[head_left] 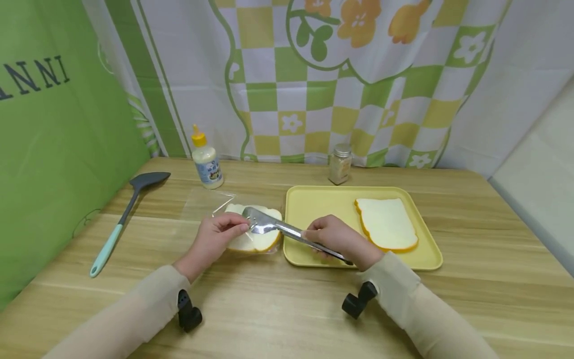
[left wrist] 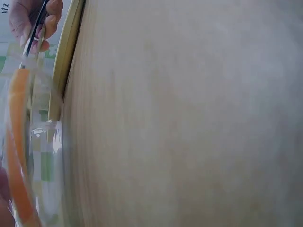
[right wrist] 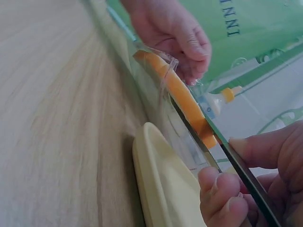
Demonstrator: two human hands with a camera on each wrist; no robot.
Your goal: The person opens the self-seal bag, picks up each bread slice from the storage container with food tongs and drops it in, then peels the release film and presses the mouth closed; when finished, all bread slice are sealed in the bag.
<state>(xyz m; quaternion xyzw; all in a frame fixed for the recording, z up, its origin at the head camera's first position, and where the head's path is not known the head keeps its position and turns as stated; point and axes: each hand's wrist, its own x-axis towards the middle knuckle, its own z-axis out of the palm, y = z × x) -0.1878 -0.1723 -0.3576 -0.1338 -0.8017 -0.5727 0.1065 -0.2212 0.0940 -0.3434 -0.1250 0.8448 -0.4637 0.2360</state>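
My right hand [head_left: 337,236] grips metal tongs [head_left: 293,232] by the handles. In the right wrist view, the tongs' two arms lie above and below a bread slice [right wrist: 182,97] with an orange crust. Clear plastic bag [head_left: 195,214] film surrounds this slice. My left hand [head_left: 214,240] is over the near left part of the slice, its thumb and fingertips pinching the bag's film near the tongs' tip. A second bread slice [head_left: 387,224] lies on the right side of a yellow tray [head_left: 314,204], to the right of the bag.
A spatula [head_left: 130,212] with a mint handle lies at the left. Behind the bag stands a squeeze bottle [head_left: 208,164] with a yellow cap. A small seasoning jar [head_left: 340,164] stands behind the tray. Patterned curtain [head_left: 291,99] hangs along the table's back.
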